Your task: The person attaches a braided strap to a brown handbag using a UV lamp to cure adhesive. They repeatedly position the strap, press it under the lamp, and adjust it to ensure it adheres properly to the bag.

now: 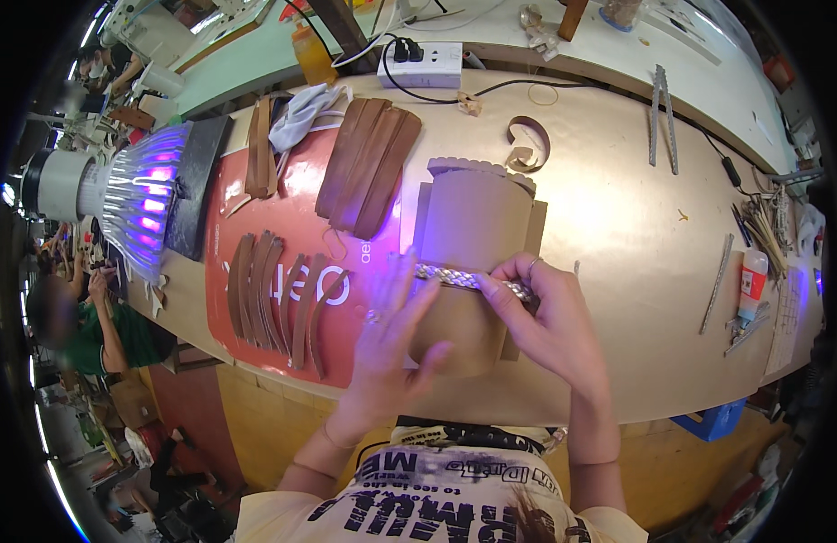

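A braided strap (453,277), silvery and brown, lies across a tan rounded leather-like piece (475,226) with a scalloped strip along its far edge. The strap's right part is pinched between the thumb and fingers of my right hand (547,312). Beside the strap's left end is my left hand (388,335), its fingers stretched out and the thumb apart. Whether its fingertips press on the strap I cannot tell. Left of my hands, several narrow brown strips (301,312) lie in a row on a red sheet (233,204). Wider brown strips (364,167) are stacked farther back.
A finned lamp (147,195) glowing violet stands at the left. At the back are a white power strip (423,65) with cables, a yellow bottle (312,54) and a curled brown strip (530,145). Tweezers (661,122) and a glue bottle (751,282) lie right. People work at the far left.
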`<state>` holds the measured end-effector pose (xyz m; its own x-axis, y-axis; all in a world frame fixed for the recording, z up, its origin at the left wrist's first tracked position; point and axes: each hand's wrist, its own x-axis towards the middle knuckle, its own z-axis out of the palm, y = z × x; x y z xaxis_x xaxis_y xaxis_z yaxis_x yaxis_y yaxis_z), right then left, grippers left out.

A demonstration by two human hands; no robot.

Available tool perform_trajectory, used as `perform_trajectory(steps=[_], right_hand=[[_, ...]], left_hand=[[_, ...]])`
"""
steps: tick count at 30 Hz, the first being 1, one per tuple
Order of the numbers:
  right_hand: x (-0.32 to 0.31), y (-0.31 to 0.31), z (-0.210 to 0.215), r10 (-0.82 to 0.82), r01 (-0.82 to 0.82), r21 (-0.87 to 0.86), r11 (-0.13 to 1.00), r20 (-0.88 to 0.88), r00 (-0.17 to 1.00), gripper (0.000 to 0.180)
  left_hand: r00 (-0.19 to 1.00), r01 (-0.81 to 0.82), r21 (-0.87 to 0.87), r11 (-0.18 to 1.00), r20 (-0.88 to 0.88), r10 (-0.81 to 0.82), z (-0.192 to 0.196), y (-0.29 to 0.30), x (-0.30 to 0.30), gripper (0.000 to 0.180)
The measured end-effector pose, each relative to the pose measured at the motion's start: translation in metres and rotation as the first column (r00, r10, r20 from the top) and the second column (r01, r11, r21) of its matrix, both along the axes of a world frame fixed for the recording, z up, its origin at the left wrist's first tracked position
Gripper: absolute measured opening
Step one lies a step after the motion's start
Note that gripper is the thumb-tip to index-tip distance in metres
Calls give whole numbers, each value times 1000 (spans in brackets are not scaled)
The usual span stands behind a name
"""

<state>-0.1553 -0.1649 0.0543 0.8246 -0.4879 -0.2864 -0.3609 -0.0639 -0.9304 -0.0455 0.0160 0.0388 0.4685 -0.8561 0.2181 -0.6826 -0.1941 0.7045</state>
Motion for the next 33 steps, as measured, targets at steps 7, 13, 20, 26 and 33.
perform_trajectory(steps=[7,13,20,26,33], right_hand=[[-1,-10,0,-6,6,-6,1000,-28,1000,27],[-4,-20,-6,47,-53,-53,997,-107,993,33],[1,-19,8,51,-69,-148,987,-121,991,31],[24,-15,37,186,-182,-319,930,-19,982,27],[33,-19,43,246,-227,-407,885,-5,969,26]], left_hand=[[980,158,114,981,-136,-142,-7,-11,-4,71],[981,196,208,958,-44,-191,-5,-11,-5,73],[983,185,260,948,-44,-180,3,-13,-8,73],[969,198,200,960,-186,-162,-4,-14,-9,76],[960,190,159,969,-238,-149,-6,-13,-11,77]])
